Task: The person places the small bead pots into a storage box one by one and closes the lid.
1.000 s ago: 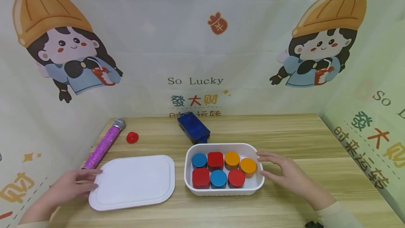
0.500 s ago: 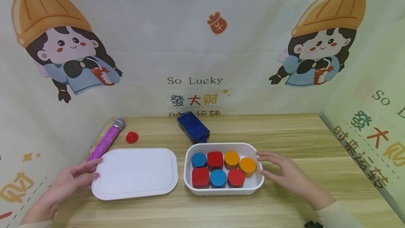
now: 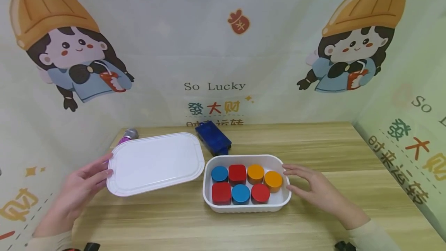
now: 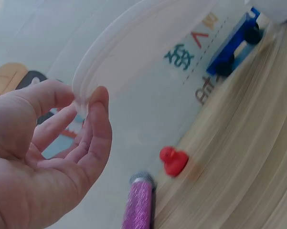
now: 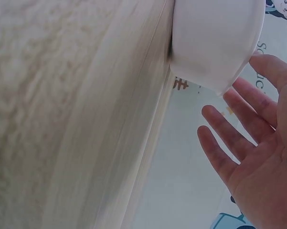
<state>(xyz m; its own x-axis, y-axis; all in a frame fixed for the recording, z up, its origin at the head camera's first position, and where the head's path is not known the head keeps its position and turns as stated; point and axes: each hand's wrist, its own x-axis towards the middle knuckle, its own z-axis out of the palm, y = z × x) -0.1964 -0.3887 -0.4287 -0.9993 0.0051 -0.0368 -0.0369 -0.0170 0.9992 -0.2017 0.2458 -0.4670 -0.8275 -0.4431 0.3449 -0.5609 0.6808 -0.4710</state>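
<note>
My left hand (image 3: 83,183) pinches the left edge of a white lid (image 3: 156,164) between thumb and fingers. The lid is raised off the table and tilted, its right end beside the white container (image 3: 247,208). Inside the container stand several red, blue and orange blocks, round and square, such as a red square block (image 3: 221,193), a blue round block (image 3: 240,193) and an orange round block (image 3: 273,180). At the container's right rim rests my right hand (image 3: 317,189), thumb and fingertips touching it. In the right wrist view its fingers are extended and spread, two of them apart from the wall.
A blue toy truck (image 3: 213,138) lies behind the container. At the left are a purple glitter microphone (image 4: 139,202), mostly hidden by the lid in the head view, and a red rubber duck (image 4: 174,161). The wooden table (image 3: 296,142) meets a printed cloth at the back.
My left hand has lifted the lid off the table, up and toward the back right. In the head view it now covers the duck and most of the microphone. My right hand stays in place.
</note>
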